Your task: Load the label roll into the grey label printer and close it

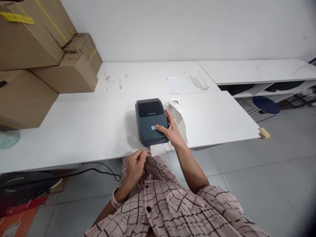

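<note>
A white wall (185,33) backed the worktop (222,118). The right grip (174,133) lay half open against the printer (149,121), thumb at its button (153,127); the left grip (137,163) was curled near a paper strip (158,150), holding what, if anything, I couldn't tell. The printer, at the worktop's front edge, looked stiff, smooth and moderately heavy, best held by both sides. Beyond were a roll (175,102), boxes (71,74) and tiled floor (247,187).
</note>
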`<state>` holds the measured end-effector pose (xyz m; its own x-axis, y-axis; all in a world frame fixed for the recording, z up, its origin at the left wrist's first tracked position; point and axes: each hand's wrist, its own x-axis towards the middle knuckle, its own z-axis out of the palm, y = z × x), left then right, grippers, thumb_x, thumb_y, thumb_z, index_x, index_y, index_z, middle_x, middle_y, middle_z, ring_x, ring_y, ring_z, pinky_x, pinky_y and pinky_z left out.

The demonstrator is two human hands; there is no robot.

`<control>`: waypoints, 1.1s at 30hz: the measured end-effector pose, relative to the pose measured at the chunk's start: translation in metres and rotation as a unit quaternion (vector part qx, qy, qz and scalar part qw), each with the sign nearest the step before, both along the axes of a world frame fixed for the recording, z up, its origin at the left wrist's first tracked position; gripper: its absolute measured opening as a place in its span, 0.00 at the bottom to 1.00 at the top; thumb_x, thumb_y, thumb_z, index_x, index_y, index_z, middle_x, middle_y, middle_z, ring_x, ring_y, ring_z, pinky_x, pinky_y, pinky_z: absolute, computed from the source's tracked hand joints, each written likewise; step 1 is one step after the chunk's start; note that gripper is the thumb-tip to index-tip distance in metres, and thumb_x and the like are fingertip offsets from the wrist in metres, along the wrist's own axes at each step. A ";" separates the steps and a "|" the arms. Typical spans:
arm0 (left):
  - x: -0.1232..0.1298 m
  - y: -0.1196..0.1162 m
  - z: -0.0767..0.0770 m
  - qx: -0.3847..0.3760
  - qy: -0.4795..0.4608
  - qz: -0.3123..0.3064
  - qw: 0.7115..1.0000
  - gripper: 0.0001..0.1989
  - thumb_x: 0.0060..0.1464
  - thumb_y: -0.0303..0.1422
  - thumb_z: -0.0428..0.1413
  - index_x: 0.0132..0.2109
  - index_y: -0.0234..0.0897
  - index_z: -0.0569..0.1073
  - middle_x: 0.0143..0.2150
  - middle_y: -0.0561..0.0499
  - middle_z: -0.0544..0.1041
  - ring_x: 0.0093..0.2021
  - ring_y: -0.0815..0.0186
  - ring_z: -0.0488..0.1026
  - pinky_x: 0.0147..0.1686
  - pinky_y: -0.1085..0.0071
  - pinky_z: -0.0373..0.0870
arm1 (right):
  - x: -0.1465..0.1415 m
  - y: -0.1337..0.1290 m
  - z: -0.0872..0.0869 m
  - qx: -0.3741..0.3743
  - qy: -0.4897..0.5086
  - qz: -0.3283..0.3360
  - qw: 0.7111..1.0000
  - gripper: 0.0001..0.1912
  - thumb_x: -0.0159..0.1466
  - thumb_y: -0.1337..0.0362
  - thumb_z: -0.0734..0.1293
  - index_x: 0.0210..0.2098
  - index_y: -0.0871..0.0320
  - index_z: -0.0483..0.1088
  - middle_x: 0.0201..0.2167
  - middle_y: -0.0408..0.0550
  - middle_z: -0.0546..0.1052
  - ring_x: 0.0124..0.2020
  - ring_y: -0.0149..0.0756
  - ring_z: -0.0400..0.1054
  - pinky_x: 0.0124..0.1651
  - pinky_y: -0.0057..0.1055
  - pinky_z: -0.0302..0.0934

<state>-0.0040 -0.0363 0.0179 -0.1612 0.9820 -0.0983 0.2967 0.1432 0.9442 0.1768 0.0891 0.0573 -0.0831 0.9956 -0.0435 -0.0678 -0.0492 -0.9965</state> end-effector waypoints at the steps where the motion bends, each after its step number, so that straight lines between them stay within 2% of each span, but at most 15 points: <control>1: -0.004 0.001 0.000 0.027 0.009 0.047 0.998 0.22 0.66 0.50 0.53 0.34 0.39 0.78 0.26 0.53 0.72 0.27 0.66 0.67 0.30 0.69 0.63 | -0.001 0.002 0.001 -0.001 -0.004 0.001 1.000 0.59 0.54 0.53 0.78 0.78 0.51 0.48 0.75 0.55 0.61 0.74 0.55 0.58 0.76 0.54 0.54; 3: -0.009 0.008 0.003 0.074 0.017 0.109 0.991 0.20 0.67 0.50 0.52 0.49 0.41 0.79 0.45 0.47 0.81 0.43 0.60 0.76 0.42 0.67 0.72 | -0.001 0.004 0.001 0.006 -0.016 0.006 1.000 0.58 0.55 0.54 0.78 0.77 0.48 0.48 0.74 0.53 0.62 0.72 0.55 0.60 0.75 0.55 0.56; 4: -0.009 0.013 0.005 0.086 0.012 0.115 0.989 0.22 0.68 0.50 0.52 0.58 0.43 0.77 0.57 0.44 0.79 0.54 0.57 0.76 0.51 0.63 0.73 | 0.000 0.004 0.000 0.013 -0.022 0.010 1.000 0.57 0.55 0.54 0.78 0.77 0.47 0.49 0.74 0.52 0.63 0.71 0.55 0.61 0.75 0.55 0.56; 6: -0.005 0.022 0.009 0.085 -0.018 0.089 0.992 0.29 0.68 0.50 0.52 0.71 0.48 0.67 0.74 0.45 0.66 0.72 0.52 0.65 0.67 0.57 0.65 | 0.002 0.002 -0.004 0.028 -0.026 0.015 0.999 0.56 0.56 0.51 0.78 0.77 0.46 0.50 0.75 0.51 0.62 0.73 0.54 0.59 0.76 0.54 0.55; 8: 0.002 0.028 0.009 0.062 -0.064 0.051 0.995 0.33 0.69 0.52 0.50 0.76 0.51 0.59 0.80 0.49 0.56 0.79 0.52 0.54 0.74 0.55 0.56 | 0.007 -0.005 -0.011 0.031 -0.022 0.018 0.999 0.53 0.59 0.46 0.77 0.77 0.45 0.52 0.77 0.48 0.58 0.76 0.52 0.54 0.78 0.51 0.51; 12: 0.008 0.033 0.012 0.061 -0.087 0.030 0.994 0.37 0.69 0.54 0.49 0.78 0.48 0.55 0.81 0.50 0.51 0.81 0.53 0.47 0.78 0.57 0.49 | 0.020 -0.022 -0.024 0.028 0.002 0.018 0.999 0.44 0.66 0.36 0.68 0.75 0.44 0.55 0.79 0.43 0.55 0.80 0.45 0.46 0.81 0.48 0.44; 16: 0.002 0.052 0.027 0.148 -0.087 0.019 0.985 0.34 0.70 0.53 0.46 0.77 0.49 0.57 0.81 0.51 0.54 0.80 0.55 0.49 0.77 0.59 0.53 | 0.027 -0.016 -0.013 0.082 0.031 0.008 0.996 0.44 0.68 0.30 0.58 0.75 0.43 0.55 0.78 0.43 0.57 0.80 0.46 0.47 0.80 0.52 0.44; 19: -0.003 0.083 0.033 0.202 -0.102 0.047 0.973 0.31 0.71 0.51 0.47 0.75 0.49 0.60 0.78 0.48 0.60 0.79 0.54 0.54 0.76 0.56 0.55 | 0.022 0.013 0.009 0.141 0.019 -0.001 0.990 0.43 0.69 0.29 0.56 0.76 0.41 0.55 0.78 0.40 0.56 0.80 0.46 0.45 0.81 0.52 0.41; 23: -0.003 0.120 0.017 0.099 -0.044 0.053 0.993 0.39 0.62 0.42 0.61 0.76 0.47 0.58 0.79 0.43 0.58 0.78 0.46 0.54 0.75 0.47 0.56 | 0.006 0.066 0.037 0.191 -0.040 0.001 0.981 0.46 0.68 0.29 0.57 0.78 0.40 0.47 0.79 0.38 0.52 0.81 0.46 0.42 0.81 0.51 0.40; 25: -0.002 0.130 0.005 0.059 -0.037 0.048 0.996 0.41 0.59 0.38 0.62 0.76 0.45 0.57 0.77 0.41 0.60 0.77 0.45 0.57 0.73 0.46 0.58 | -0.001 0.089 0.045 0.210 -0.084 0.006 0.974 0.49 0.68 0.29 0.58 0.79 0.42 0.43 0.80 0.39 0.49 0.82 0.47 0.38 0.81 0.53 0.37; 27: -0.002 0.133 -0.002 0.050 -0.039 0.054 0.997 0.41 0.59 0.38 0.62 0.76 0.44 0.57 0.75 0.39 0.64 0.76 0.45 0.60 0.72 0.47 0.60 | -0.005 0.103 0.049 0.235 -0.137 -0.007 0.962 0.50 0.67 0.31 0.61 0.79 0.45 0.43 0.80 0.41 0.48 0.82 0.50 0.36 0.81 0.55 0.33; 29: -0.002 0.133 -0.005 0.058 -0.036 0.065 0.996 0.38 0.59 0.38 0.61 0.74 0.43 0.60 0.74 0.39 0.67 0.75 0.45 0.61 0.71 0.48 0.61 | -0.007 0.108 0.049 0.276 -0.202 -0.029 0.939 0.45 0.69 0.36 0.62 0.77 0.48 0.50 0.79 0.45 0.53 0.80 0.54 0.41 0.80 0.57 0.35; 30: -0.002 0.134 -0.005 0.062 -0.032 0.070 0.995 0.37 0.59 0.38 0.61 0.73 0.43 0.62 0.72 0.40 0.68 0.74 0.45 0.62 0.71 0.49 0.62 | -0.008 0.108 0.048 0.297 -0.240 -0.032 0.924 0.39 0.70 0.40 0.62 0.75 0.50 0.57 0.77 0.49 0.59 0.78 0.55 0.46 0.79 0.57 0.38; 31: -0.003 0.134 -0.004 0.064 -0.028 0.075 0.995 0.36 0.58 0.37 0.61 0.72 0.44 0.64 0.71 0.40 0.70 0.74 0.45 0.63 0.71 0.49 0.62 | -0.009 0.106 0.045 0.312 -0.280 -0.020 0.908 0.33 0.72 0.45 0.61 0.71 0.52 0.63 0.73 0.52 0.66 0.75 0.56 0.54 0.77 0.57 0.44; 33: -0.004 0.137 -0.003 0.064 -0.020 0.082 0.994 0.34 0.57 0.35 0.62 0.70 0.43 0.66 0.68 0.41 0.74 0.72 0.46 0.66 0.70 0.49 0.63 | -0.014 0.099 0.037 0.315 -0.380 0.054 0.868 0.24 0.75 0.55 0.57 0.63 0.55 0.73 0.62 0.56 0.77 0.65 0.57 0.68 0.72 0.56 0.53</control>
